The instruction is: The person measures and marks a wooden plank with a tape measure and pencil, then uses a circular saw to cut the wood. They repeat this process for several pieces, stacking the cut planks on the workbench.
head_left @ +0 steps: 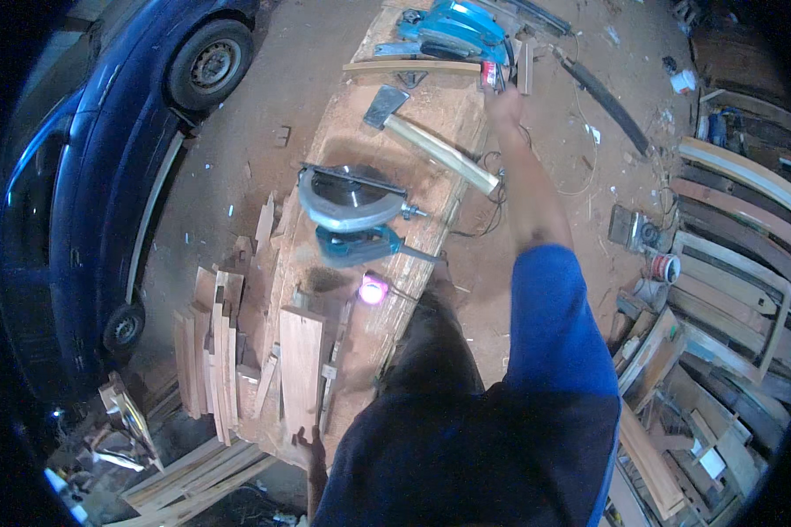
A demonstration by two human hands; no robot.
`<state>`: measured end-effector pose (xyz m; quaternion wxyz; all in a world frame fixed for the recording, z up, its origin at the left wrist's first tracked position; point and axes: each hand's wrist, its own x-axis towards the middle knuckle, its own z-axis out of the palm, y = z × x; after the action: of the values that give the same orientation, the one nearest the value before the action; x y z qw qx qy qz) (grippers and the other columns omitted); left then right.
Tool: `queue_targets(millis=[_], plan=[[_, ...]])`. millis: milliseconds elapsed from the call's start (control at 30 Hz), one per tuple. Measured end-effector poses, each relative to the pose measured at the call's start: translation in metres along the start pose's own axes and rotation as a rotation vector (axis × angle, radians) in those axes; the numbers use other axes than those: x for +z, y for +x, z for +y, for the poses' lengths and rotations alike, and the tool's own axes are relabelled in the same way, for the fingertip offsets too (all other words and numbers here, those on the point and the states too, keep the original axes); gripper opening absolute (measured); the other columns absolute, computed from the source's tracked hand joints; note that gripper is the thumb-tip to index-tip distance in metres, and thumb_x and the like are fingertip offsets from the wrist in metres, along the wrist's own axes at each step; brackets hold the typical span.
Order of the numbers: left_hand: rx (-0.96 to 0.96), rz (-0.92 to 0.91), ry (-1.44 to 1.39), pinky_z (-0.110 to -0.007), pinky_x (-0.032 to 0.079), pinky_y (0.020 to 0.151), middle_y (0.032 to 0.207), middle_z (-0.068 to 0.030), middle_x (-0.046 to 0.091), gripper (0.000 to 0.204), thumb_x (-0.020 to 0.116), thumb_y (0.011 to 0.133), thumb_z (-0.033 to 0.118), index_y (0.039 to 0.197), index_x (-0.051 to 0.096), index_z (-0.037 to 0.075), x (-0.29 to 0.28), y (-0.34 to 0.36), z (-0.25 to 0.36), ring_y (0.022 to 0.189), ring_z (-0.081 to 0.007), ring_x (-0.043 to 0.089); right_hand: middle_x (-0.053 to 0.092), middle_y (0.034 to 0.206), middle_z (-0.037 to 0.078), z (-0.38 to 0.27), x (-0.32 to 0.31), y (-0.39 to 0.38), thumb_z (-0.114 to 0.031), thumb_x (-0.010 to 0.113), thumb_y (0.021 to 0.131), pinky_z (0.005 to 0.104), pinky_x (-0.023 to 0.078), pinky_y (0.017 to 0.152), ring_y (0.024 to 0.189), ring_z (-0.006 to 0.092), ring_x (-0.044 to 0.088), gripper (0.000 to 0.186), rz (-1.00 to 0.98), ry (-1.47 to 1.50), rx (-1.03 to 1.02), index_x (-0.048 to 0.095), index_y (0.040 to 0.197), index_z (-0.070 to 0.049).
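Observation:
My right hand reaches out to the far end of the wooden workbench. Its fingers close around a small red and white object whose kind I cannot make out. That object is beside the end of a thin wood strip. Low in the view, my left hand has its fingers apart at the near end of a wide wooden board; whether it touches the board I cannot tell. Between my hands lie a tool with a broad dark head and pale wooden handle and a teal power saw with a round blade.
A teal power tool stands at the bench's far end. A glowing pinkish light is near the saw. Upright wood pieces lean on the left, near a blue car. Stacked frames and planks lie on the right.

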<state>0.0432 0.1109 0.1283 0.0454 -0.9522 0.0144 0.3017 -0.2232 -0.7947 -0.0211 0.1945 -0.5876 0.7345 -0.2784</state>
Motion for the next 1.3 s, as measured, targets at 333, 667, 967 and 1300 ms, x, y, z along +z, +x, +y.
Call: queue_targets(millis=[333, 667, 967, 1300], plan=[[0.266, 0.149, -0.017, -0.045, 0.05, 0.099, 0.144, -0.0234, 0.049, 0.051, 0.072, 0.095, 0.037, 0.132, 0.063, 0.003, -0.01, -0.024, 0.079, 0.115, -0.0358, 0.061, 0.071, 0.115, 0.023, -0.042, -0.025, 0.037, -0.043, 0.083, 0.076, 0.0441, 0.055, 0.091, 0.101, 0.0369, 0.071, 0.066, -0.435, -0.153, 0.132, 0.062, 0.12, 0.002], [0.545, 0.146, -0.367, -0.042, 0.044, 0.107, 0.131, -0.0192, 0.059, 0.041, 0.073, 0.094, 0.019, 0.129, 0.06, 0.001, 0.039, 0.05, 0.032, 0.125, -0.0329, 0.054, 0.04, 0.067, -0.004, 0.035, -0.115, -0.049, -0.026, 0.057, 0.103, 0.0236, 0.027, 0.041, 0.051, 0.0052, 0.034, 0.011, -0.58, 1.152, 0.659, 0.054, 0.102, -0.015], [0.566, 0.293, -0.202, -0.049, 0.043, 0.11, 0.144, -0.0289, 0.048, 0.065, 0.075, 0.091, 0.037, 0.142, 0.054, 0.002, 0.019, 0.056, 0.038, 0.132, -0.0446, 0.049, 0.063, 0.085, -0.001, 0.042, -0.205, -0.312, -0.033, 0.064, 0.102, 0.0298, 0.047, 0.068, 0.076, 0.0133, 0.06, 0.023, -0.416, 1.266, 0.453, 0.063, 0.107, -0.011], [0.964, 0.319, -0.067, -0.056, 0.031, 0.117, 0.155, -0.0266, 0.031, 0.113, 0.083, 0.072, 0.062, 0.157, 0.031, 0.008, 0.013, 0.094, 0.06, 0.141, -0.0458, 0.035, 0.068, 0.123, 0.005, 0.07, -0.179, -0.561, -0.019, 0.063, 0.102, 0.0347, 0.051, 0.091, 0.106, 0.016, 0.065, 0.026, -0.936, 1.242, 0.613, 0.066, 0.125, -0.007]])
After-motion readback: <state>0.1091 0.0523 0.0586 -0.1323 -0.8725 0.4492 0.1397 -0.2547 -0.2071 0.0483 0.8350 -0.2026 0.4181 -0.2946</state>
